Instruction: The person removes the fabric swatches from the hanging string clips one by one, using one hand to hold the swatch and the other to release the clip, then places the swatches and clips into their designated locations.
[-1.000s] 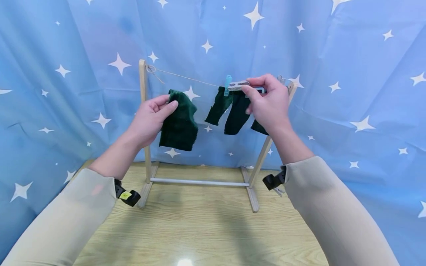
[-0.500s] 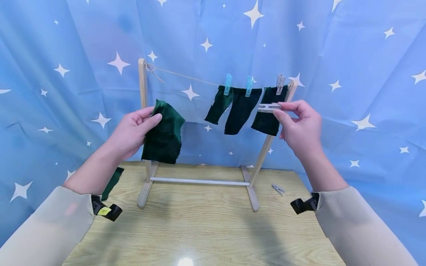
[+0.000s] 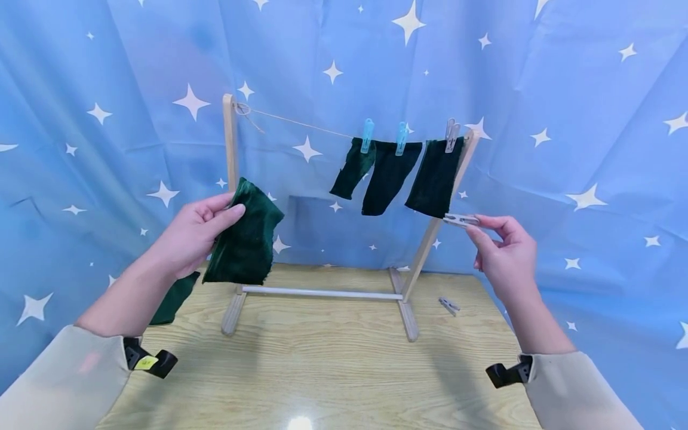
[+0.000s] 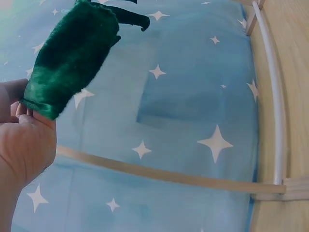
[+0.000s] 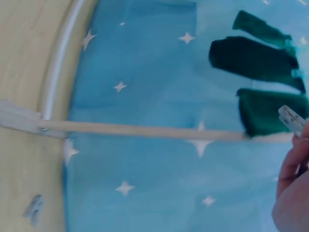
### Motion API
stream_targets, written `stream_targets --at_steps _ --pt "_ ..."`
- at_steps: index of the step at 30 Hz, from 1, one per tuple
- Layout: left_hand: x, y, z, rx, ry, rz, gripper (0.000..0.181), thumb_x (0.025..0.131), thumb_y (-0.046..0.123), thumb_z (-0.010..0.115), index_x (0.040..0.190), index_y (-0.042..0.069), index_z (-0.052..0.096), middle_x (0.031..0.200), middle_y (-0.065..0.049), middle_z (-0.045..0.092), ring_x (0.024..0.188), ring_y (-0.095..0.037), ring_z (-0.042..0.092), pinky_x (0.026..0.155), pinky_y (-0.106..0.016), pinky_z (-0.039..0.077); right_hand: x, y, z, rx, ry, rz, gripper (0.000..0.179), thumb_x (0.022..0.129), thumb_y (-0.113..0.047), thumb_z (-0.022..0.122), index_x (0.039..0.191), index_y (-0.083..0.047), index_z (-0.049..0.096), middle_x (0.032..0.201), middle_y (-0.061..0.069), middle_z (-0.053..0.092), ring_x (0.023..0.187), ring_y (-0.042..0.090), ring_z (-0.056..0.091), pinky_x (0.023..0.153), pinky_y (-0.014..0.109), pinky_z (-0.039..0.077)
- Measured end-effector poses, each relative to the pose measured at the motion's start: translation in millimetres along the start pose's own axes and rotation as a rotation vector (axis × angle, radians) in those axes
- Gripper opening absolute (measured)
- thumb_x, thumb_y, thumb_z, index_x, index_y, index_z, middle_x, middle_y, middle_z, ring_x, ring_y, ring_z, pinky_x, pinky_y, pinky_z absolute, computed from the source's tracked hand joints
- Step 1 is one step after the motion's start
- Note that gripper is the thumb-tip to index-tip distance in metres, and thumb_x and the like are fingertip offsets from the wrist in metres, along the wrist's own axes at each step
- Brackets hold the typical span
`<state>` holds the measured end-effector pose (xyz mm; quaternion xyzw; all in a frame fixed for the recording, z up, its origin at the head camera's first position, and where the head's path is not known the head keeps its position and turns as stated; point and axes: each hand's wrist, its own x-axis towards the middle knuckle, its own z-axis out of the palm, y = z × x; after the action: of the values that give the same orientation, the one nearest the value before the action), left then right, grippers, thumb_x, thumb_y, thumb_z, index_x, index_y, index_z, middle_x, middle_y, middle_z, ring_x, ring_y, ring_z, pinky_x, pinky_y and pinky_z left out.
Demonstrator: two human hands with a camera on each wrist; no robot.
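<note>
My left hand (image 3: 201, 230) pinches a dark green velvety cloth piece (image 3: 247, 239) by its upper left edge, and the cloth hangs down in front of the rack's left post. My right hand (image 3: 505, 254) pinches a grey clothespin (image 3: 459, 220) between thumb and fingers, level with the lower hem of the rightmost hanging cloth. On the string (image 3: 306, 125) hang three dark green cloth pieces. Two blue clothespins (image 3: 368, 136) hold the left cloth (image 3: 355, 170) and the middle cloth (image 3: 389, 179). Grey clothespins (image 3: 451, 136) hold the right cloth (image 3: 435, 179).
The wooden rack (image 3: 230, 143) stands on a wood-grain table (image 3: 344, 370), with a white crossbar (image 3: 322, 293) low between its feet. A loose grey clothespin (image 3: 448, 306) lies right of the rack. Another green cloth (image 3: 174, 301) lies at left, partly behind my left forearm. A starry blue curtain (image 3: 607, 119) surrounds the back.
Both hands have drawn back from the string and lowered, the left one leftward with the cloth, the right one rightward with the clothespin. The hanging cloths stay in place.
</note>
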<state>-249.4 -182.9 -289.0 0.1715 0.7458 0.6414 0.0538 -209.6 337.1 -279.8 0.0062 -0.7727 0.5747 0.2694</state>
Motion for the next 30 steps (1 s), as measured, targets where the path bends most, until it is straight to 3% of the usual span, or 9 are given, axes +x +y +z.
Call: stream_targets --at_steps 2,4,7,10,15,19,24,26,30 --pt "-4.6 -7.1 -3.9 0.016 -0.006 -0.002 0.076 0.115 0.047 0.055 0.176 0.014 0.024 0.11 -0.008 0.073 0.049 -0.012 0.052 0.044 -0.026 0.039 -3.5 11.5 -5.5 0.037 0.005 0.023 0.024 0.1 -0.016 0.083 0.123 -0.013 0.075 0.116 -0.015 0.08 0.046 0.012 0.055 0.045 0.019 0.048" --pt "-8.8 -14.9 -7.9 0.014 -0.028 0.0 0.075 0.116 0.045 0.054 0.176 0.012 0.023 0.146 -0.015 0.07 0.092 -0.013 0.078 0.063 -0.014 0.055 -7.6 23.9 -11.3 0.07 0.001 0.051 0.025 0.1 -0.014 0.083 0.123 -0.013 0.074 0.115 -0.016 0.08 0.046 0.011 0.055 0.044 0.019 0.047" --pt "-15.6 -26.7 -16.1 0.045 -0.042 0.0 0.075 0.117 0.045 0.05 0.176 0.009 0.02 0.182 -0.013 0.025 0.157 -0.021 0.05 0.107 -0.012 0.052 -14.7 43.8 -21.0 0.054 -0.013 0.106 0.028 0.1 -0.014 0.083 0.126 -0.014 0.073 0.118 -0.019 0.078 0.048 0.011 0.056 0.045 0.021 0.049" --pt "-23.4 -37.7 -24.8 0.078 -0.019 -0.025 0.077 0.118 0.046 0.048 0.176 0.008 0.017 0.183 -0.017 0.017 0.112 -0.02 0.074 0.099 -0.01 0.054 -22.7 65.4 -30.8 -0.039 -0.022 0.157 0.03 0.101 -0.018 0.083 0.129 -0.017 0.072 0.118 -0.023 0.075 0.051 0.011 0.059 0.048 0.022 0.051" --pt "-39.6 -54.6 -38.1 0.106 0.034 -0.054 0.079 0.118 0.047 0.047 0.177 0.007 0.012 0.181 -0.028 0.013 0.037 -0.016 0.034 0.045 -0.038 0.041 -35.8 107.2 -45.5 -0.241 -0.074 0.21 0.047 0.104 -0.033 0.08 0.144 -0.012 0.065 0.117 -0.027 0.067 0.06 0.01 0.065 0.056 0.026 0.057" --pt "-49.8 -66.3 -47.9 0.113 0.066 -0.073 0.08 0.118 0.047 0.047 0.177 0.006 0.011 0.181 -0.03 0.008 0.036 -0.016 0.031 0.04 -0.037 0.036 -41.9 139.4 -55.5 -0.301 -0.134 0.264 0.065 0.105 -0.041 0.076 0.155 -0.005 0.055 0.127 -0.019 0.062 0.067 0.01 0.066 0.061 0.031 0.059" --pt "-55.7 -86.4 -60.9 0.086 0.052 -0.087 0.079 0.119 0.045 0.046 0.176 0.005 0.01 0.183 -0.025 0.005 0.089 0.008 0.072 0.07 -0.01 0.056 -46.0 175.7 -67.3 -0.338 -0.203 0.369 0.07 0.107 -0.041 0.073 0.158 -0.001 0.049 0.147 0.01 0.06 0.071 0.012 0.067 0.065 0.032 0.06" --pt "-57.9 -96.1 -66.4 0.026 0.042 -0.085 0.077 0.119 0.041 0.046 0.176 0.003 0.01 0.181 -0.015 0.027 0.12 0.011 0.067 0.088 -0.013 0.06 -47.5 189.1 -69.6 -0.355 -0.232 0.396 0.069 0.109 -0.039 0.071 0.159 0.002 0.046 0.152 0.019 0.057 0.072 0.013 0.067 0.065 0.032 0.06" --pt "-61.6 -112.7 -74.9 -0.108 0.042 -0.105 0.077 0.119 0.033 0.048 0.175 0.0 0.007 0.161 0.009 0.059 0.116 0.005 0.073 0.088 -0.026 0.066 -52.3 209.9 -68.3 -0.383 -0.251 0.436 0.063 0.11 -0.03 0.071 0.156 0.005 0.046 0.152 0.026 0.058 0.072 0.014 0.068 0.063 0.03 0.058"
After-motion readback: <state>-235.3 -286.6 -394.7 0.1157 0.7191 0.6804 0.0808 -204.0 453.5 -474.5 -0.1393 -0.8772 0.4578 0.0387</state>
